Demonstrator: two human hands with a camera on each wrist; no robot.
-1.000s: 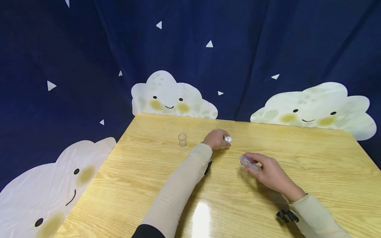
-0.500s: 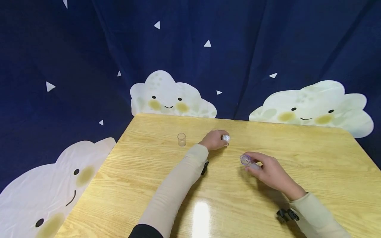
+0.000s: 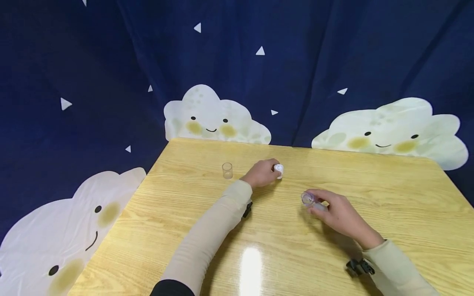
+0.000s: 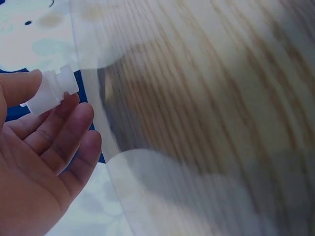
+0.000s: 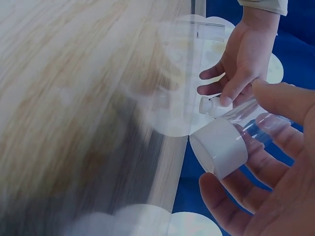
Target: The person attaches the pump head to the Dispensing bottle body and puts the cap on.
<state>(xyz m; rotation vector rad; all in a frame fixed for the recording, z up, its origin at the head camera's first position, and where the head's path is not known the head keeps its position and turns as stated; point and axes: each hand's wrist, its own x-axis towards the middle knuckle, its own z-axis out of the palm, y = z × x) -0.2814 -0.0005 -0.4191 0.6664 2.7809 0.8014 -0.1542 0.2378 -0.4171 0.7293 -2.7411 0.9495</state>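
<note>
My left hand [image 3: 261, 172] pinches a small white stepped plastic piece [image 4: 47, 96], wide at one end and narrower at the other, between thumb and fingers. It is held over the far middle of the table. Nearer and to the right, my right hand [image 3: 338, 213] grips a clear container [image 3: 308, 199] tilted on its side, thumb on one side and fingers on the other. In the right wrist view this container has a broad white band [image 5: 221, 147] at one end. A clear open cylinder [image 3: 227, 170] stands on the table left of my left hand.
The wood-grain table [image 3: 177, 205] reaches back to a dark blue curtain [image 3: 237, 49] with cloud prints. Black wrist mounts sit under both sleeves. Light glares off the table [image 3: 250, 271] at the near middle.
My left hand has drawn a little to the left with the white piece, which has turned in the fingers. My right hand and the clear cylinder stay nearly in place.
</note>
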